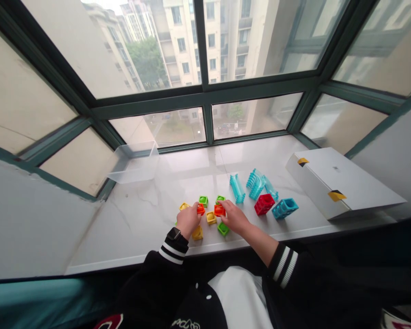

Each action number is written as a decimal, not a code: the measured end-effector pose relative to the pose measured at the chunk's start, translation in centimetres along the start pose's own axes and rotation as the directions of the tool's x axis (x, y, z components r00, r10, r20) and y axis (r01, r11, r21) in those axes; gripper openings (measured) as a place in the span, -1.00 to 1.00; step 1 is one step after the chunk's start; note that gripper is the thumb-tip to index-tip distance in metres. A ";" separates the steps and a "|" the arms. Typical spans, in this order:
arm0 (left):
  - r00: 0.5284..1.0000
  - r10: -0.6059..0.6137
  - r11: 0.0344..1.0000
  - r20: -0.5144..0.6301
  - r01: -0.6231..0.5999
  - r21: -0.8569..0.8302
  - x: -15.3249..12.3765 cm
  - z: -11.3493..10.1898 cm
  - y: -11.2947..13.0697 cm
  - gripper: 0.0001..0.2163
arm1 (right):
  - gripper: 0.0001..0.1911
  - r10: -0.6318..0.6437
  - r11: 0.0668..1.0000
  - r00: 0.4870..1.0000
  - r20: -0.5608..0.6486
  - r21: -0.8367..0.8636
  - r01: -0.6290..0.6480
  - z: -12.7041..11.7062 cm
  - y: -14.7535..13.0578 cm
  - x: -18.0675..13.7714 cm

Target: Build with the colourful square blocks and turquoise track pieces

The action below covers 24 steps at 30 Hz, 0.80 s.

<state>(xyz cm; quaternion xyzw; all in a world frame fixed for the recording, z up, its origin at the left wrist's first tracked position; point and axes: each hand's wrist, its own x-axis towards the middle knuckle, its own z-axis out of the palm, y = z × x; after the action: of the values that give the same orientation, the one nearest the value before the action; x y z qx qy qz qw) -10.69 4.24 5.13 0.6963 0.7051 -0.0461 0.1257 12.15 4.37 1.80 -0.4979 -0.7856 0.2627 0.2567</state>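
On the white marble sill, my left hand (pixel 188 220) is closed on an orange-red toy block (pixel 200 209). My right hand (pixel 235 216) has its fingers on a second orange-red block (pixel 219 210), gripping it from the right. Between the hands lies a yellow block (pixel 211 218). Green blocks (pixel 203 200) stand just behind, and another green block (pixel 223 228) is below my right fingers. Another yellow block (pixel 184 206) sits beyond my left hand, and one more yellow block (pixel 197 233) is partly covered by that hand's wrist side.
To the right are clear blue track pieces (pixel 237 188), a red hollow block tower (pixel 264 204) and a blue one (pixel 285 208). A white box (pixel 345 180) with yellow-black tape lies at far right. A clear plastic bin (pixel 135 162) stands by the window (pixel 205 96) at left.
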 end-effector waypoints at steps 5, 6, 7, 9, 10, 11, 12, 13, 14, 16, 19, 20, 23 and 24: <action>1.000 0.011 1.000 0.020 -0.012 0.016 0.2 0.5 0.2 -0.54 | -0.37 -0.005 0.998 1.000 -0.008 -0.061 0.005 0.3 0.5 0.0; 1.000 0.010 1.000 0.020 -0.010 0.018 0.3 0.6 0.2 -0.53 | -0.38 -0.013 0.997 1.000 -0.011 -0.077 0.013 0.3 0.6 0.1; 1.000 0.008 1.000 0.019 -0.008 0.021 0.3 0.6 0.3 -0.52 | -0.38 -0.018 0.996 1.000 -0.013 -0.092 0.017 0.4 0.7 0.2; 1.000 0.003 1.000 0.019 -0.004 0.027 0.3 0.4 0.3 -0.51 | -0.38 -0.019 0.994 1.000 -0.012 -0.111 0.017 0.6 1.0 0.3; 1.000 0.001 1.000 0.018 -0.002 0.028 0.3 0.2 0.2 -0.50 | -0.38 -0.017 0.994 1.000 -0.010 -0.112 0.016 0.8 1.1 0.3; 1.000 0.000 1.000 0.015 -0.001 0.025 0.2 0.0 0.1 -0.50 | -0.38 -0.015 0.994 1.000 -0.007 -0.109 0.014 0.9 1.2 0.3; 1.000 0.002 1.000 0.009 -0.003 0.015 0.0 -0.3 -0.1 -0.51 | -0.39 -0.013 0.994 1.000 -0.004 -0.106 0.013 1.1 1.3 0.3; 1.000 0.006 1.000 -0.002 -0.006 -0.003 -0.2 -0.7 -0.4 -0.54 | -0.40 -0.013 0.994 1.000 -0.001 -0.105 0.012 1.2 1.4 0.3; 1.000 0.008 0.999 -0.018 -0.008 -0.031 -0.4 -1.1 -0.7 -0.58 | -0.41 -0.013 0.994 1.000 0.001 -0.107 0.013 1.4 1.5 0.2; 0.998 0.018 0.993 -0.064 -0.025 -0.116 -1.2 -2.0 -1.3 -0.68 | -0.44 -0.019 0.993 1.000 0.003 -0.116 0.020 1.6 1.7 0.1; 0.985 0.096 0.955 -0.147 -0.132 -0.267 -2.7 -2.5 -1.6 -0.77 | -0.51 -0.045 0.992 0.999 -0.026 -0.118 0.041 1.5 1.9 0.0; 0.974 0.147 0.931 -0.173 -0.195 -0.307 -3.2 -2.3 -1.5 -0.80 | -0.54 -0.053 0.993 0.998 -0.043 -0.109 0.048 1.4 1.9 -0.1; 0.923 0.311 0.851 -0.227 -0.377 -0.365 -4.7 -0.6 -0.4 -0.87 | -0.59 -0.069 0.996 0.994 -0.090 -0.069 0.063 0.7 1.8 -0.4; 0.907 0.353 0.835 -0.229 -0.416 -0.360 -5.1 0.3 0.1 -0.82 | -0.60 -0.073 0.996 0.992 -0.104 -0.058 0.067 0.4 1.7 -0.6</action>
<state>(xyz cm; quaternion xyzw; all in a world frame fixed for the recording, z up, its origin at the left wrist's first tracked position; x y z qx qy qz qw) -10.55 -0.72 6.10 0.7846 0.5523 0.1791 0.2174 13.23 4.36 0.30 -0.4899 -0.7948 0.2054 0.2935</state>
